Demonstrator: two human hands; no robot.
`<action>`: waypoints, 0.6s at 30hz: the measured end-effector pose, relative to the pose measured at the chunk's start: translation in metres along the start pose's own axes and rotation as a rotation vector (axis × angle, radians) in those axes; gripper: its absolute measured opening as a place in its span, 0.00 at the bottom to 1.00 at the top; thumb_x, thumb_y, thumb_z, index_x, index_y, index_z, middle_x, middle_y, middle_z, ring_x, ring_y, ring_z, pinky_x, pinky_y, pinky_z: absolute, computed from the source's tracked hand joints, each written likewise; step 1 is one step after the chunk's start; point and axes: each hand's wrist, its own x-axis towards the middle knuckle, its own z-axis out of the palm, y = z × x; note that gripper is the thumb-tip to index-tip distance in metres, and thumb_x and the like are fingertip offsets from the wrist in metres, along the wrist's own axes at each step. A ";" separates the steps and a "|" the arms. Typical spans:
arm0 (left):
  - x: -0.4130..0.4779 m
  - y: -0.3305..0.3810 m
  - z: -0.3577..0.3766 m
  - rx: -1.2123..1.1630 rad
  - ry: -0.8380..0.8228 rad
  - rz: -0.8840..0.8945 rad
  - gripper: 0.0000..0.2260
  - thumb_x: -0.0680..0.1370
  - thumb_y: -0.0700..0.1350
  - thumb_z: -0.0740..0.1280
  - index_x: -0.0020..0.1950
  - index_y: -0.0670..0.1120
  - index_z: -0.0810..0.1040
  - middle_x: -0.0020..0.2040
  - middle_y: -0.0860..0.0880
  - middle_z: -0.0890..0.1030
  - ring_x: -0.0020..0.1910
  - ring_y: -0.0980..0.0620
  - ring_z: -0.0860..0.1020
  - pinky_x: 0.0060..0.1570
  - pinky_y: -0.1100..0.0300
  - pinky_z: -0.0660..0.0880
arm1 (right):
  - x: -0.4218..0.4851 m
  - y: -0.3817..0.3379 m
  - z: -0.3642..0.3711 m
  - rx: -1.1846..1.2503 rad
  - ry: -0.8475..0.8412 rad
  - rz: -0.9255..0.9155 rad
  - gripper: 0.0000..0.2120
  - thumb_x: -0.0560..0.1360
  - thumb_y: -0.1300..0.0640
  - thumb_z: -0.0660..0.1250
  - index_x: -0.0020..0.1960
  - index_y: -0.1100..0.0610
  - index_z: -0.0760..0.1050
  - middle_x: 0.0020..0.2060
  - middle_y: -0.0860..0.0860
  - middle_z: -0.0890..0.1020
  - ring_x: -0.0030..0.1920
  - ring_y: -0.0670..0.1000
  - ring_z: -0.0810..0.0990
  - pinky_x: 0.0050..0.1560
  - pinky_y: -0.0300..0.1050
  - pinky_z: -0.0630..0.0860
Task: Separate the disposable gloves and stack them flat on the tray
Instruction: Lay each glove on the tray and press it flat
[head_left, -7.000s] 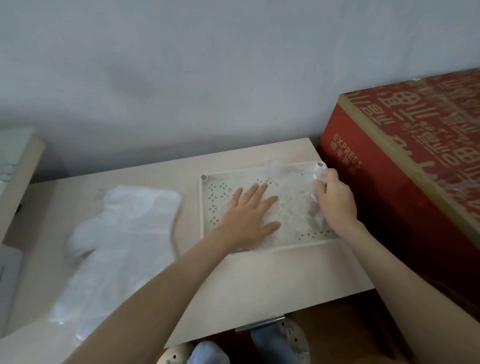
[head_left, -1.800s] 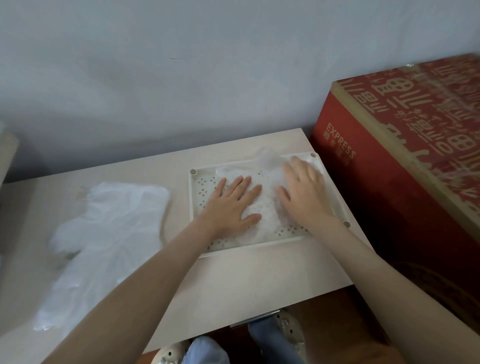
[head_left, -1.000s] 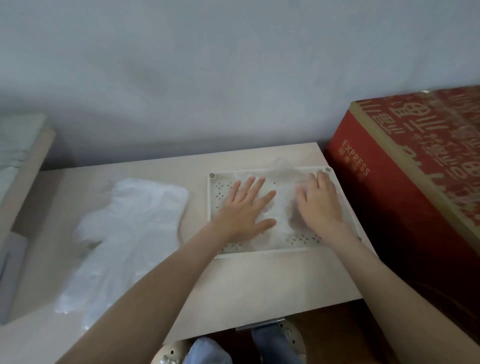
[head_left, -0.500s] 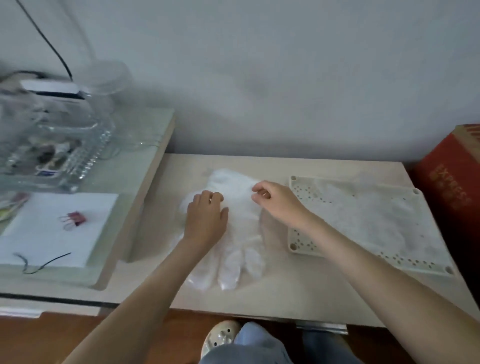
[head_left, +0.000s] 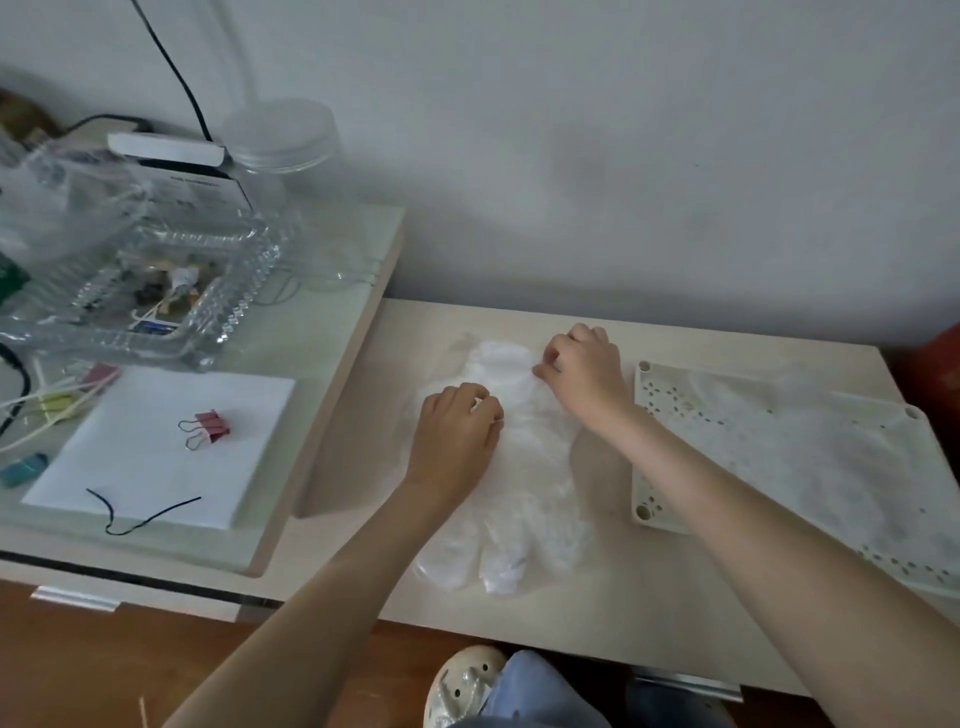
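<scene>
Both hands are gripping the glove pile (head_left: 524, 499) on the table (head_left: 597, 608) just left of the tray (head_left: 670, 415), the left hand (head_left: 457, 431) curling its fingers into the film mid-pile, the right hand (head_left: 587, 376) pinching the far cuff. The clingy sheets are risking lifting as one clump, or dragging the pile toward the near table edge. Room is lying open rightward over the tray, while the raised desk (head_left: 337, 415) is crowding the left.
</scene>
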 end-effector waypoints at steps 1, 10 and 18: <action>0.000 0.000 0.000 -0.020 0.030 0.002 0.01 0.71 0.40 0.68 0.39 0.45 0.79 0.45 0.46 0.80 0.40 0.45 0.78 0.42 0.56 0.69 | 0.001 0.001 -0.001 0.020 0.025 -0.005 0.10 0.77 0.54 0.66 0.51 0.60 0.78 0.52 0.55 0.76 0.58 0.57 0.69 0.54 0.47 0.62; 0.009 0.017 -0.020 -0.484 -0.033 -0.286 0.32 0.71 0.62 0.67 0.69 0.46 0.65 0.72 0.48 0.64 0.72 0.48 0.62 0.70 0.53 0.59 | -0.018 0.005 -0.047 0.558 -0.063 -0.019 0.05 0.79 0.57 0.63 0.46 0.57 0.71 0.43 0.50 0.80 0.47 0.49 0.79 0.49 0.43 0.71; 0.063 0.027 -0.043 -0.500 -0.060 -0.409 0.29 0.65 0.67 0.62 0.63 0.56 0.71 0.54 0.64 0.75 0.65 0.57 0.65 0.63 0.60 0.52 | -0.039 0.015 -0.112 0.829 -0.286 -0.067 0.03 0.80 0.64 0.61 0.48 0.59 0.71 0.41 0.53 0.85 0.43 0.48 0.82 0.50 0.41 0.76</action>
